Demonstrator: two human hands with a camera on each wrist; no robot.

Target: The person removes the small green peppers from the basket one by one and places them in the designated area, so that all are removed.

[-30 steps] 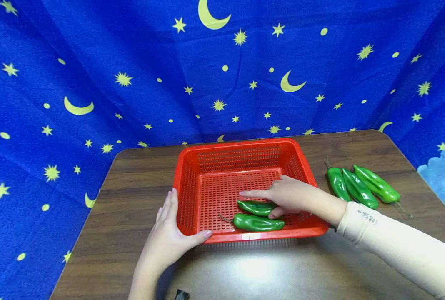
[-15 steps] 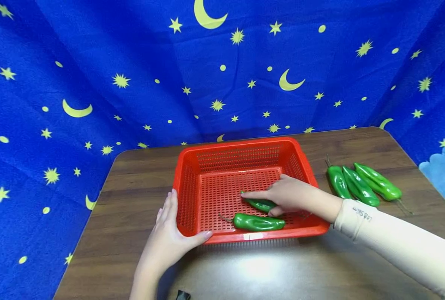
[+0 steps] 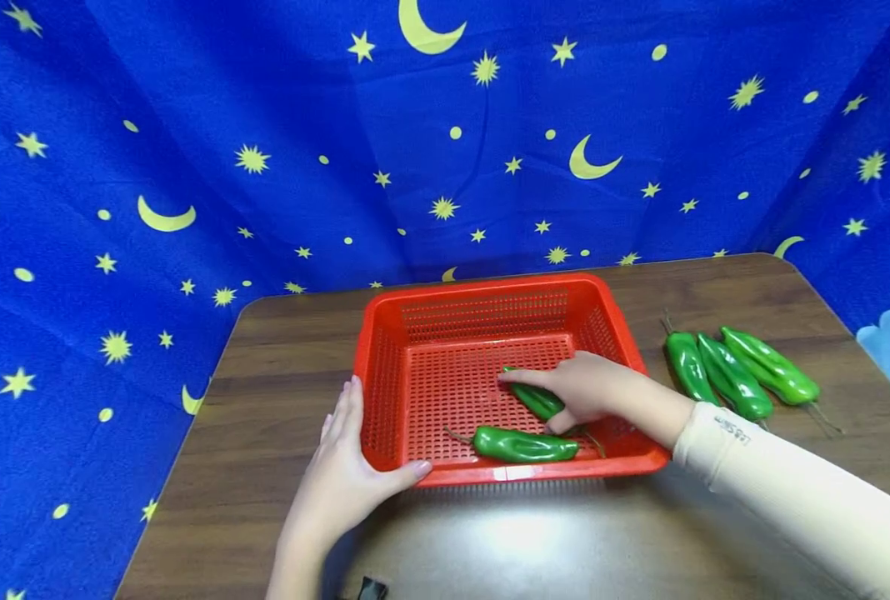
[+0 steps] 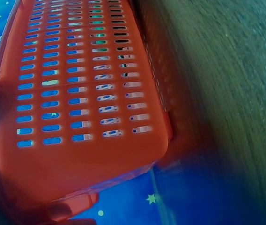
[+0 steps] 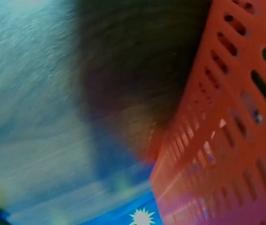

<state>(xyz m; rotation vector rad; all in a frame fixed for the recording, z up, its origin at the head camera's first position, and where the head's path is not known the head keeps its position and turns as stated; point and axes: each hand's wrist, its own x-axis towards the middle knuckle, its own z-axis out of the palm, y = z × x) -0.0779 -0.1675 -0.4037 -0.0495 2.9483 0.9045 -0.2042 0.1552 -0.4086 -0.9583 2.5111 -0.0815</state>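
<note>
Just now, in front of the patterned blue cloth [image 3: 452, 100] and upon the wooden surface [image 3: 295, 358], the red basket [image 3: 482, 292] stands in its former place, while inside it the inner pepper [image 3: 537, 401] has turned. Before, it lay almost along the near wall; now it slants, its tip farther away and its stem towards the near right corner. This suggests that its position in the basket is being adjusted.

From the right, the sleeved arm [image 3: 812, 504] reaches over the basket's side. The right hand [image 3: 595, 387] holds the inner pepper lightly, it seems, with index finger near the tip and thumb near the stem end; its other fingers are hidden. The left hand [image 3: 343, 479] rests around the near left corner, fingers straight against the wall, thumb along the rim.

Three peppers [image 3: 736, 379] lie outside, right of the basket. The near pepper [image 3: 526, 445] lies inside, beside the near wall.
</note>
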